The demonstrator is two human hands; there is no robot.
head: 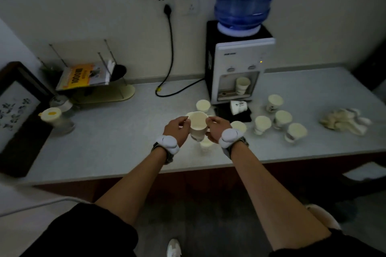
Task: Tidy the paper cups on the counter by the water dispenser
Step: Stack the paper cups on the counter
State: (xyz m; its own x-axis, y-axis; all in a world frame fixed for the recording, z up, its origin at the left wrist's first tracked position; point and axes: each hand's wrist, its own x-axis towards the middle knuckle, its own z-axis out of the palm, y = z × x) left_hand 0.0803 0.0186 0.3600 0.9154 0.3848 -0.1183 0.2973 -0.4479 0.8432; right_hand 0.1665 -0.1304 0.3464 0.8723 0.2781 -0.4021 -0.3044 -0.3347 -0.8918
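Note:
A white paper cup (198,124) is held above the grey counter (117,142) between my left hand (177,129) and my right hand (216,128), each gripping one side near the rim. Directly below it another cup (205,145) stands on the counter. More cups stand loose: one (203,106) behind my hands, one (238,127) just right of my right hand, and several (281,120) further right. One cup (238,106) lies tipped on the dispenser's drip tray and one (242,85) sits in the tap bay of the water dispenser (238,56).
A crumpled plastic bag (344,121) lies at the right. At the left are a wire rack with booklets (87,77), a lidded container (52,116), a glass jar (61,102) and a framed picture (14,108). A black power cable (170,54) runs from the wall socket.

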